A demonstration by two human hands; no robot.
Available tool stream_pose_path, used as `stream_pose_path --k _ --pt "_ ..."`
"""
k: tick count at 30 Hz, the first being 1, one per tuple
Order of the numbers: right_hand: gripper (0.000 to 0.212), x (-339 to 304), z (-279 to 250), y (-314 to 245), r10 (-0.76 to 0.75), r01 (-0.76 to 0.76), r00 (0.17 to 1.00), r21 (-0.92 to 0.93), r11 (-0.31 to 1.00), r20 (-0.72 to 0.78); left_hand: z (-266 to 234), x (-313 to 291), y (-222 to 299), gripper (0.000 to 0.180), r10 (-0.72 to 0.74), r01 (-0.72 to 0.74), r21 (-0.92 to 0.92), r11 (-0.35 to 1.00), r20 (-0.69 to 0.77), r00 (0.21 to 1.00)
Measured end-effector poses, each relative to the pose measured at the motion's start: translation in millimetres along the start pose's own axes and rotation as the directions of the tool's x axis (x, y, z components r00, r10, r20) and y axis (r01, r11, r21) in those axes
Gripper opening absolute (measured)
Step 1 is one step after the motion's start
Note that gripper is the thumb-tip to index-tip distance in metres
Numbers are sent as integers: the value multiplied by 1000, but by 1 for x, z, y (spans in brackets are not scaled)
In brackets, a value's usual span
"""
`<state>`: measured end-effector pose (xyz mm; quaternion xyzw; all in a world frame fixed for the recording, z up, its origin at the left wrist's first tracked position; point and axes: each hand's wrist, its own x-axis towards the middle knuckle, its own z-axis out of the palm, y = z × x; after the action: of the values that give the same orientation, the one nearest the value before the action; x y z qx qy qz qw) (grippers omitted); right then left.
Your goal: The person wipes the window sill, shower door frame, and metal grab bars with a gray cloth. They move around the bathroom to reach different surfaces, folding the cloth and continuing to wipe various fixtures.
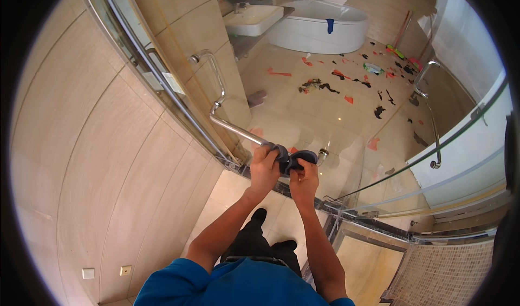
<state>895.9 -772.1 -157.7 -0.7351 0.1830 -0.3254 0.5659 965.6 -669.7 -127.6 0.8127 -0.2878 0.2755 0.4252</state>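
Note:
Both my hands are stretched out in front of me at a bent metal bar (238, 130) on the glass door. My left hand (264, 168) is closed on a dark grey slipper (281, 153) at the bar's near end. Beside it, my right hand (303, 180) pinches a second dark slipper (305, 157), its opening facing up. The two slippers touch or nearly touch, between my hands. My fingers partly cover both. Whether the left slipper rests on the bar I cannot tell.
Beyond the glass, red and black scraps (319, 85) litter the tiled floor. A white bathtub (319, 32) with a blue cloth (330, 25) on its rim stands at the back, next to a washbasin (254, 21). A purplish slipper (257, 98) lies by the wall. Another glass panel with a metal handle (431, 116) is at right.

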Motion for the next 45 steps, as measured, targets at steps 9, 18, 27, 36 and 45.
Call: stream_pose_path --k 9,18,27,36,45 --pt "37 19 36 -16 -351 389 920 -298 872 175 -1 29 -44 29 85 -86 20 996 20 996" --pt "30 35 105 -27 -350 450 887 -397 800 300 -43 43 -117 32 129 -119 -80 990 138 982" --pt "31 42 125 -20 -411 508 861 -471 721 300 -40 45 -151 43 204 -161 -180 970 255 945" --pt "31 72 129 -15 -409 491 871 -480 727 272 -17 72 -166 41 238 -185 -202 962 284 929" --pt "31 113 140 -5 -338 402 916 -494 771 218 20 113 -190 39 330 -233 -315 920 304 894"
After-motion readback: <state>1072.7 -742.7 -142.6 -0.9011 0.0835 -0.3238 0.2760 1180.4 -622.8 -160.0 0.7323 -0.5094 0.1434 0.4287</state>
